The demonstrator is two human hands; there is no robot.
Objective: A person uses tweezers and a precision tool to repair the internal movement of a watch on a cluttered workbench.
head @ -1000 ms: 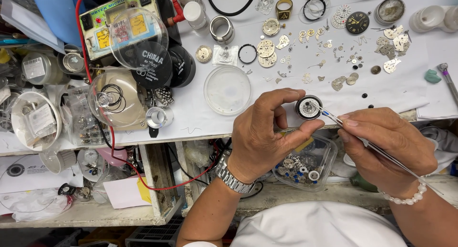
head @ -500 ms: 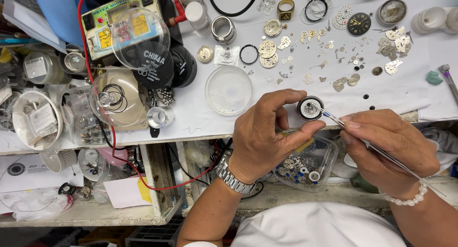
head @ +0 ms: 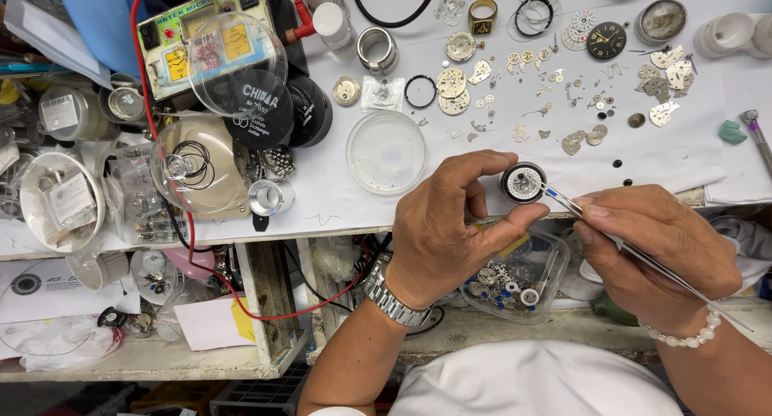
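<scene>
Left hand (head: pixel 442 239) pinches the movement (head: pixel 523 182) at the bench (head: pixel 338 199) front edge, steadying it face-up. Right hand (head: pixel 659 247) grips tweezers (head: pixel 635 251), tips apparently touching its rim.

A single head-worn camera looked steeply down, almost straight from above, at the white surface (head: pixel 338 199) and the shelf beneath its front edge. It sat close, both forearms entering from the bottom of the frame.
</scene>
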